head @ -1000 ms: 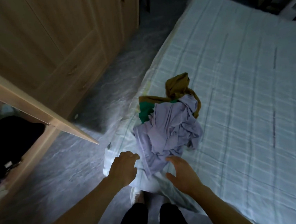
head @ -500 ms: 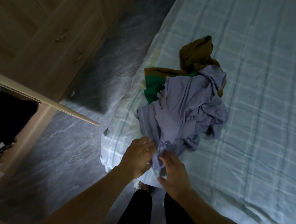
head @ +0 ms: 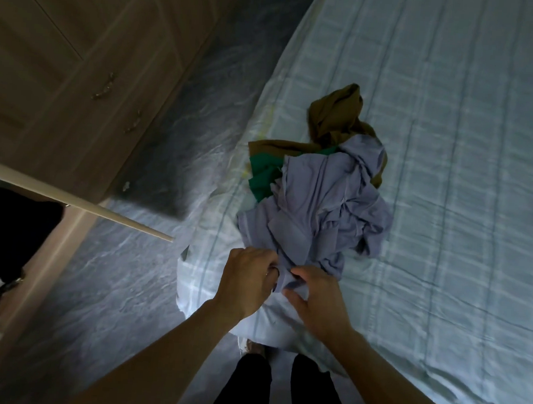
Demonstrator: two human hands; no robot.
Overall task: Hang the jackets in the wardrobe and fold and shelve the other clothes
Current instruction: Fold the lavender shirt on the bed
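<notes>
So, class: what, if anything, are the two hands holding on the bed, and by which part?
Both the left hand and the right hand pinch the lilac garment at its near bottom edge, at the bed's corner.

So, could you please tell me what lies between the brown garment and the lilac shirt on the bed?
In the head view, a green garment shows between the brown garment and the lilac shirt.

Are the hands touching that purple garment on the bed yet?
Touching. The head view shows both the left hand and right hand pinching the near edge of the purple garment, fabric bunched between their fingers.
</notes>
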